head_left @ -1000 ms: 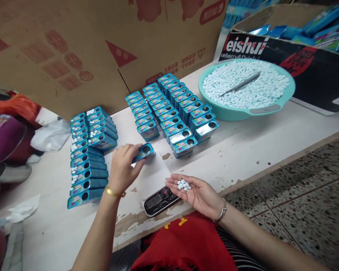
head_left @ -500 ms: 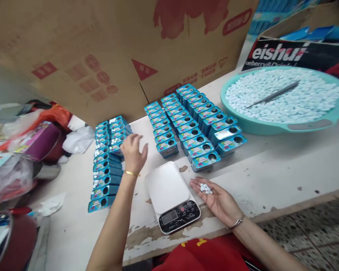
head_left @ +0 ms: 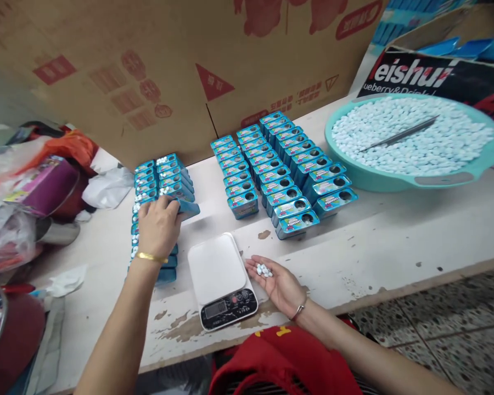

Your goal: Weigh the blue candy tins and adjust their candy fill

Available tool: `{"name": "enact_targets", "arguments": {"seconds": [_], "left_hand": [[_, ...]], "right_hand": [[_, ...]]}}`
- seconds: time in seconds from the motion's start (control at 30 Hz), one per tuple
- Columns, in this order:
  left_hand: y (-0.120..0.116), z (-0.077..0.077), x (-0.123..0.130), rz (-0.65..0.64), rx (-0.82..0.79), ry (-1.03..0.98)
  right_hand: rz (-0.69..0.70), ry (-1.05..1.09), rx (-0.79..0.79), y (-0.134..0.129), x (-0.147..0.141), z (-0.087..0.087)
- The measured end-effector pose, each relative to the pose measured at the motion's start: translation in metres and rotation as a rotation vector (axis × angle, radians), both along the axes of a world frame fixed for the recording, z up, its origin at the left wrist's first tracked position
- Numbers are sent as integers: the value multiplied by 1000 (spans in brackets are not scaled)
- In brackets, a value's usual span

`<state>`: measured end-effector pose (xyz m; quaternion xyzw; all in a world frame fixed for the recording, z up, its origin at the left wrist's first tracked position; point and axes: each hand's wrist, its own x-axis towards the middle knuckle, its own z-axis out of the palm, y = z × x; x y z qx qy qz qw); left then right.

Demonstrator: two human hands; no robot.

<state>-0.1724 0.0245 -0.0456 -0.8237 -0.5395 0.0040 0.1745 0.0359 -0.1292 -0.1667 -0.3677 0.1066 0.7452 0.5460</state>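
My left hand (head_left: 158, 222) reaches over the left group of small blue tins (head_left: 144, 181), with fingers closed on the end of one blue tin (head_left: 188, 208). Its fingertips are partly hidden behind the knuckles. My right hand (head_left: 278, 280) lies palm up beside the scale, fingers extended, with several small white candies (head_left: 264, 270) resting on it. Between the hands is a white kitchen scale (head_left: 217, 269) with a bare platform and a dark display panel. White candies show at the openings of several tins on the left.
Two more groups of blue tins (head_left: 286, 193) stand in rows right of the middle. A turquoise basin (head_left: 399, 184) full of white candies holds a dark, flat strip (head_left: 399, 133). A large cardboard box (head_left: 156, 44) stands behind. Bags (head_left: 8, 236) and a red container (head_left: 12, 340) are at left.
My left hand has gone from hovering with spread fingers to closing on a blue tin. The view has shifted; my right hand still cups the candies beside the scale.
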Motion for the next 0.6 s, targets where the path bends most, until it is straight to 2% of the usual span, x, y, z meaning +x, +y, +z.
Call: {"name": "enact_targets", "arguments": {"seconds": [0.07,0.13,0.23,0.33,0.4,0.5,0.6], "left_hand": [[-34,21,12,-69,-136,77],[-65,32,25,-101,-252,116],[-94,26,41,-128,-374,146],[-102,13,44,-151,-405,134],[-104,11,39,-186,-367,42],[-116,14,18,-186,-254,-231],[-142,2,-13,53,-181,-530]], "right_hand": [[-1,-19,-19,-2,2,1],[-6,-36,-30,-3,7,2],[16,-57,-49,-7,17,5],[48,-67,-57,-14,26,9],[63,-68,-66,-20,32,11],[94,-73,-110,-30,40,13],[129,-89,-137,-39,47,13]]}}
